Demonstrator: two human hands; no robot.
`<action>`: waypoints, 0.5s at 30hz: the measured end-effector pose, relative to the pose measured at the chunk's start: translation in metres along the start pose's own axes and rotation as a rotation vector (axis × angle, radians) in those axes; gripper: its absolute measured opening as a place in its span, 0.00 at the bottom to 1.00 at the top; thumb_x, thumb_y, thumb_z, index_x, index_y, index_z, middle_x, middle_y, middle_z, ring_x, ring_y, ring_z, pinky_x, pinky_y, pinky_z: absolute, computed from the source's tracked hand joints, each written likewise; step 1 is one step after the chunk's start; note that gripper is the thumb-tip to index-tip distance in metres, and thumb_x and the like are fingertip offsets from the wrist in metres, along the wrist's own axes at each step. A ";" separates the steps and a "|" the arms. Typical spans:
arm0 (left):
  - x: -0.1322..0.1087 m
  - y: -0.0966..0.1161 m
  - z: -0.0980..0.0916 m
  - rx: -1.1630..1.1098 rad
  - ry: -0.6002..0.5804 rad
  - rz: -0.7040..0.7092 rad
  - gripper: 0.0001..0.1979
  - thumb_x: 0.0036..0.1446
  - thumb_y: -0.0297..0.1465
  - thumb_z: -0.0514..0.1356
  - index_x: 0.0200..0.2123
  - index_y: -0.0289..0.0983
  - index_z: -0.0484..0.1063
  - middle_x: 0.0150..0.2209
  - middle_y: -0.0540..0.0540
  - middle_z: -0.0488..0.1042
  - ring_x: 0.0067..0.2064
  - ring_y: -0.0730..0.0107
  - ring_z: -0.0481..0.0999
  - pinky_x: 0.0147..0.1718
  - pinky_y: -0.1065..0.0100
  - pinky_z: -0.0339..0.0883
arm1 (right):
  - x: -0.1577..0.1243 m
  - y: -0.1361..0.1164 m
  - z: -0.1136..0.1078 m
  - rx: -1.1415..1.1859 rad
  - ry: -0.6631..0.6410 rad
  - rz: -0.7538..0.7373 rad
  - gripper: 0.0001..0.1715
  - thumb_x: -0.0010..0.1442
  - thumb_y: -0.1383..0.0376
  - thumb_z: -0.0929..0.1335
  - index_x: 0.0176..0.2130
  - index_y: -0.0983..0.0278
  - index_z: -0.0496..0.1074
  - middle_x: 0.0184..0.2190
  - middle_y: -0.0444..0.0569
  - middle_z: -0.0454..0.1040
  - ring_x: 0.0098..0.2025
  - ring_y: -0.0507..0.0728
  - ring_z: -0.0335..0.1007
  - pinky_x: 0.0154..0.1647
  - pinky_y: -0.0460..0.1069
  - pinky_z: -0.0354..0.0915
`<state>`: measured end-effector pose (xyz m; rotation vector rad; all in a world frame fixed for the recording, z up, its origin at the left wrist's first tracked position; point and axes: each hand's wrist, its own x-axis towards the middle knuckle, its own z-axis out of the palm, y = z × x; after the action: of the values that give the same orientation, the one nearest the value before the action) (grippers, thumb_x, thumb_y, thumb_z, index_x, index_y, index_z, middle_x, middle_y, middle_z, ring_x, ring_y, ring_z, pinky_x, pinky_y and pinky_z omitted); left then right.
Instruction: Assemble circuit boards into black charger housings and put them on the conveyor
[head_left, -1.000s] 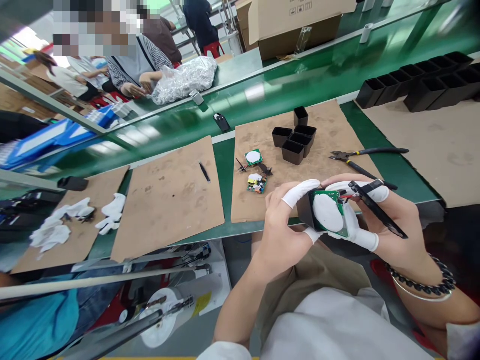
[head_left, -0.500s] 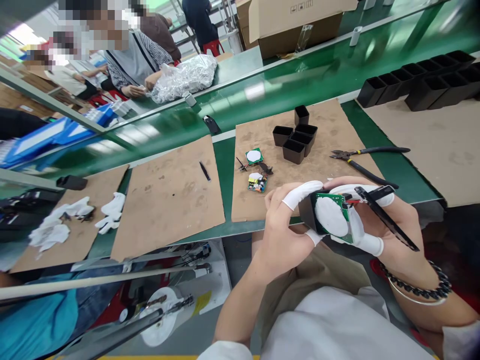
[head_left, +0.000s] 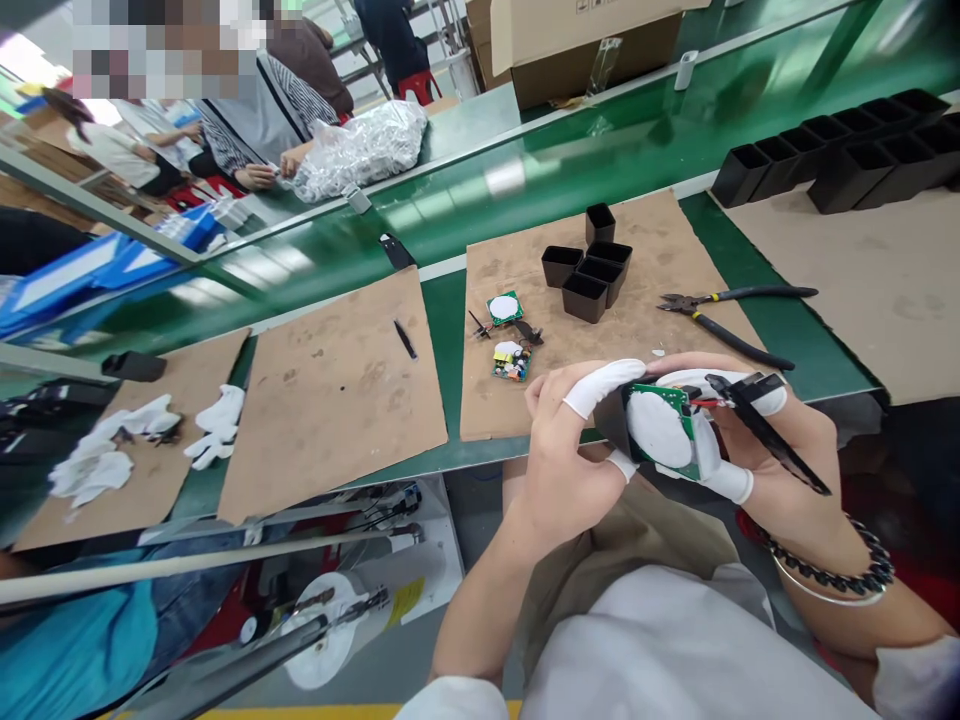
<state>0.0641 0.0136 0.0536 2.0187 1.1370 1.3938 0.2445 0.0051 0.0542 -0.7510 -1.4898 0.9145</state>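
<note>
My left hand [head_left: 570, 440], with white finger cots on its thumb and forefinger, is closed on a black plastic housing [head_left: 613, 420]. A green circuit board [head_left: 685, 410] with a round white pad [head_left: 658, 428] sits at the housing's mouth, partly inside as far as I can see. Finger-cotted too, my right hand [head_left: 780, 440] grips the board's right edge. From the board, red and black wires run to a black plug piece [head_left: 772, 430] with a long flat arm, resting across my right hand. The right fingertips are partly hidden.
Cutting pliers [head_left: 720, 310] lie beyond my right hand. Several black housings [head_left: 585, 295] stand on the cardboard [head_left: 502, 410], near two circuit boards [head_left: 513, 362]. A black tweezer-like tool [head_left: 405, 339] lies left. More housings [head_left: 862, 170] stand right. Across the green conveyor belt [head_left: 465, 225] a person handles clear plastic bags [head_left: 360, 150].
The view has shifted slightly. Both hands keep their hold, and the board with its white pad sits slightly closer to the housing. A dark object on the belt has moved left.
</note>
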 end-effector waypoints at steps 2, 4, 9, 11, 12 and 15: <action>0.001 0.000 -0.001 -0.025 -0.013 -0.002 0.32 0.49 0.16 0.66 0.56 0.45 0.73 0.53 0.46 0.80 0.55 0.54 0.80 0.56 0.53 0.70 | 0.000 -0.002 0.000 -0.029 0.006 -0.021 0.28 0.59 0.70 0.76 0.57 0.50 0.79 0.56 0.47 0.80 0.59 0.60 0.75 0.61 0.53 0.73; 0.001 -0.001 -0.001 -0.040 -0.027 0.001 0.32 0.49 0.16 0.64 0.56 0.45 0.72 0.54 0.45 0.80 0.56 0.54 0.80 0.56 0.53 0.70 | -0.001 -0.003 0.001 -0.058 0.023 -0.027 0.28 0.59 0.70 0.77 0.56 0.51 0.79 0.56 0.47 0.79 0.58 0.59 0.76 0.61 0.52 0.73; 0.001 -0.003 -0.001 -0.062 -0.040 -0.009 0.30 0.51 0.17 0.64 0.56 0.45 0.73 0.54 0.45 0.80 0.57 0.54 0.80 0.58 0.53 0.70 | 0.000 -0.005 0.001 -0.185 0.010 -0.080 0.27 0.58 0.72 0.74 0.55 0.53 0.78 0.55 0.49 0.80 0.54 0.62 0.79 0.58 0.57 0.76; 0.001 -0.004 0.000 -0.069 -0.035 -0.020 0.29 0.51 0.19 0.65 0.55 0.45 0.73 0.54 0.46 0.80 0.57 0.54 0.79 0.58 0.53 0.70 | 0.001 -0.004 0.000 -0.250 -0.006 -0.113 0.26 0.58 0.72 0.74 0.54 0.53 0.77 0.55 0.50 0.81 0.53 0.63 0.80 0.56 0.58 0.77; 0.000 -0.005 0.001 -0.071 -0.035 -0.031 0.28 0.52 0.19 0.66 0.55 0.45 0.73 0.54 0.46 0.80 0.57 0.54 0.79 0.59 0.53 0.70 | 0.001 -0.003 0.000 -0.276 -0.013 -0.115 0.26 0.58 0.72 0.74 0.54 0.53 0.77 0.56 0.50 0.81 0.53 0.64 0.80 0.56 0.59 0.77; -0.001 -0.011 0.004 -0.079 -0.031 -0.083 0.27 0.51 0.20 0.66 0.54 0.44 0.74 0.53 0.46 0.81 0.57 0.55 0.79 0.60 0.54 0.70 | 0.001 0.002 -0.001 -0.319 -0.023 -0.044 0.29 0.56 0.72 0.75 0.55 0.50 0.77 0.56 0.48 0.80 0.55 0.64 0.80 0.59 0.61 0.77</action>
<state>0.0636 0.0192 0.0435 1.9103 1.1219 1.3405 0.2453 0.0071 0.0531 -0.9362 -1.6883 0.6607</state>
